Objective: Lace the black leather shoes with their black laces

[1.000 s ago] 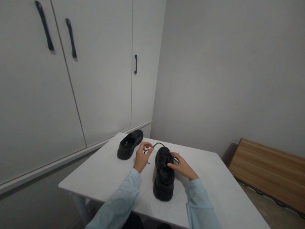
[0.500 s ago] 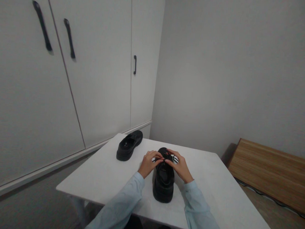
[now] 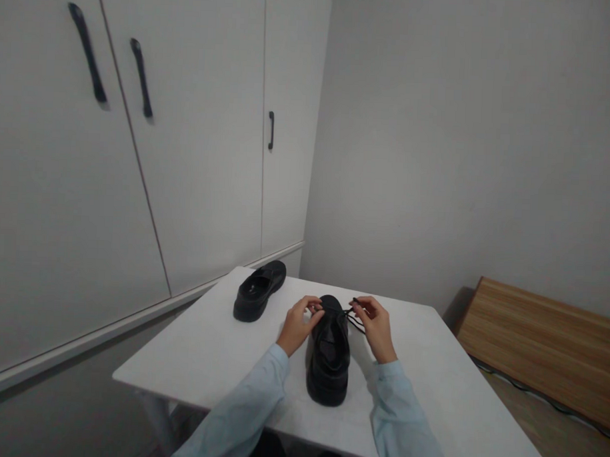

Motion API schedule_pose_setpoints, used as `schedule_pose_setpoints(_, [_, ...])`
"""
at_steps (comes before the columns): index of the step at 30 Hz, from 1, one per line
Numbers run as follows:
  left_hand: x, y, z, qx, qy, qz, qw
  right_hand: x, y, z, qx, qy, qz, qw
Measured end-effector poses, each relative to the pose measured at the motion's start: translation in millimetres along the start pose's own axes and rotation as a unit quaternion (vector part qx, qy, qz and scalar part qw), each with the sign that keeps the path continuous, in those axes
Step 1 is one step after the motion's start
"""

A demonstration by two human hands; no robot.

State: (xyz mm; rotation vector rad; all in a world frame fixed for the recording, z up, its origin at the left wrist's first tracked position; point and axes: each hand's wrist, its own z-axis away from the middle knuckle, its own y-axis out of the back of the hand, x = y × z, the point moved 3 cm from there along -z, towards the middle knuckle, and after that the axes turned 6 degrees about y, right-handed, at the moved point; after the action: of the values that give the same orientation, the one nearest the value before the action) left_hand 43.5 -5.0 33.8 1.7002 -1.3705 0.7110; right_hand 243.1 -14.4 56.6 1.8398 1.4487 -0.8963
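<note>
Hands [image 3: 295, 327] flank a black shoe [image 3: 328, 376], the right hand [image 3: 378, 328] pinching its laces [image 3: 349, 313].

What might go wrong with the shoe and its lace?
1. The lace is thin and pinched in the fingertips of the right hand, so it might slip out.
2. Strands of it stick out beside the near shoe, so they could perhaps tangle.
3. The far shoe sits close to the back edge of the table, so a hard bump might knock it off.
</note>
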Motion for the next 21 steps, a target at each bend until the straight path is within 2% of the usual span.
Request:
schedule_pose_setpoints(5, [-7, -0.9, -2, 0.018, 0.045, 0.041, 0.998, 10, 15, -4, 0.089, -0.016, -0.058, 0.994])
schedule_pose_setpoints(11, [-14, -2.2, -2, 0.01, 0.037, 0.018, 0.999, 21, 30, -6, 0.187, -0.044, -0.146, 0.97])
schedule_pose_setpoints(21, [-20, -1.1, -3, 0.021, 0.018, -0.009, 1.0, 23, 52, -9, 0.267, -0.014, -0.187, 0.945])
